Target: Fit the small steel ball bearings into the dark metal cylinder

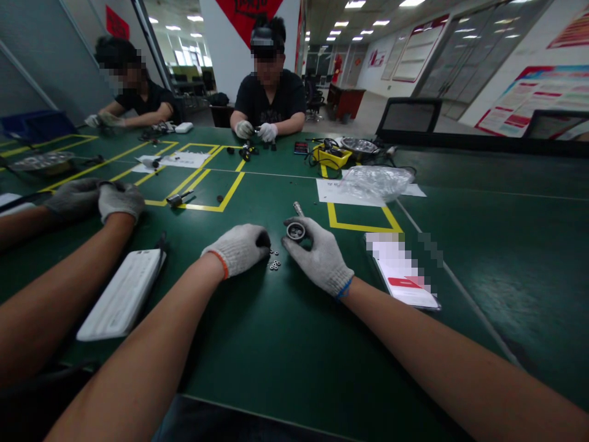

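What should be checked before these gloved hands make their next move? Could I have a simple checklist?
1. Round metal part held in the right hand: ok.
2. Its open face visible from above: ok.
3. Left hand carrying a small piece: cannot tell, its fingertips are hidden.
4. Small rings all in one cluster: not ok, a couple lie slightly apart.
5. Phone away from both hands: ok, it lies beyond the right hand.
6. Neighbour's gloved hand apart from the left hand: ok.

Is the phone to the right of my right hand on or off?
On: the phone glows white, with a red bar lit across it.
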A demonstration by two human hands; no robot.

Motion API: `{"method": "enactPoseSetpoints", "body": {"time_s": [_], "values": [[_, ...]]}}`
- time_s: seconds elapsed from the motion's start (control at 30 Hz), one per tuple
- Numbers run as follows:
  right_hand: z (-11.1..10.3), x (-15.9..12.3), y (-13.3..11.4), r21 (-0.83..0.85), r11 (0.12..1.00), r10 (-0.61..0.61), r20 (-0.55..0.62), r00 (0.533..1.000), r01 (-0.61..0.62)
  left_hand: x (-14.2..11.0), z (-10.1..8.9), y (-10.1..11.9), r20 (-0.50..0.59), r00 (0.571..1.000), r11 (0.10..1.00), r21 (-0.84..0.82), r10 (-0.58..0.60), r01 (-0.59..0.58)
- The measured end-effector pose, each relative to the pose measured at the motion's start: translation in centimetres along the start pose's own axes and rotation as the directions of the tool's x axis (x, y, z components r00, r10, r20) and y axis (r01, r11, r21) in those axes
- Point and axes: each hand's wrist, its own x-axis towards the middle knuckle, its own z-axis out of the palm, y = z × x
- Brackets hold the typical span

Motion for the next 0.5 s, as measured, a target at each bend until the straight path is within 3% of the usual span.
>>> {"method": "enactPoseSetpoints", "body": {"time_s": [0.13, 0.27, 0.4, 0.5], "values": [[0.0, 0.0, -0.1, 0.006, 1.0, 0.0, 0.011, 1.0, 0.0, -0.4, -0.8, 0.7, -0.166, 0.986, 0.998, -0.059, -0.03, 0.02], [0.1, 0.0, -0.1, 0.013, 1.0, -0.005, 0.013, 1.0, 0.005, -1.2, -1.5, 1.8, -0.378, 0.925, 0.957, -0.254, 0.033, -0.138], [0.0, 0.0, -0.1, 0.006, 1.0, -0.004, 0.009, 1.0, 0.004, -1.9, -1.6, 2.6, -0.403, 0.896, 0.847, -0.395, 0.189, -0.356], [0.0, 0.0, -0.1, 0.007, 1.0, -0.021, 0.015, 1.0, 0.021, -2.0, -1.2, 2.7, -0.367, 0.883, 0.782, -0.441, 0.292, -0.441]]}}
